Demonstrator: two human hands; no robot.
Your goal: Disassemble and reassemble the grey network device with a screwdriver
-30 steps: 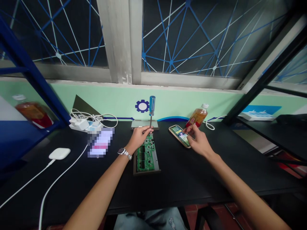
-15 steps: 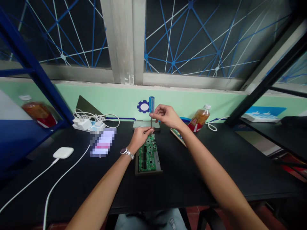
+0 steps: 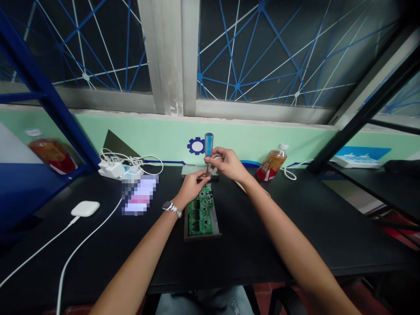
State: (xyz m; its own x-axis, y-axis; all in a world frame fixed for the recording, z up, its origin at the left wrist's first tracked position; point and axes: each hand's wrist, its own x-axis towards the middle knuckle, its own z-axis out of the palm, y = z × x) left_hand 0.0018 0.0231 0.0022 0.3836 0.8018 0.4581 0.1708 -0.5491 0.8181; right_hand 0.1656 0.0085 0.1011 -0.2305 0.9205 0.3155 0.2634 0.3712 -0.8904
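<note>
Above the black table [image 3: 236, 258], left hand [image 3: 191, 188] and right hand [image 3: 229, 164] pinch the upright screwdriver [image 3: 208, 144]

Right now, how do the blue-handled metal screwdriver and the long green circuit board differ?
The blue-handled metal screwdriver stands upright, while the long green circuit board lies flat. The screwdriver is slim; the board is broader and rectangular. The board carries dark components; the screwdriver is just handle and shaft. Both are close to the left hand.

Translucent glossy plastic forms the screwdriver handle [image 3: 209, 143] and metal its shaft [image 3: 207, 168], as a shiny metal watchband [image 3: 176, 211] and clear plastic bottle [image 3: 271, 164] contrast with a smooth matt desktop [image 3: 243, 249].
</note>
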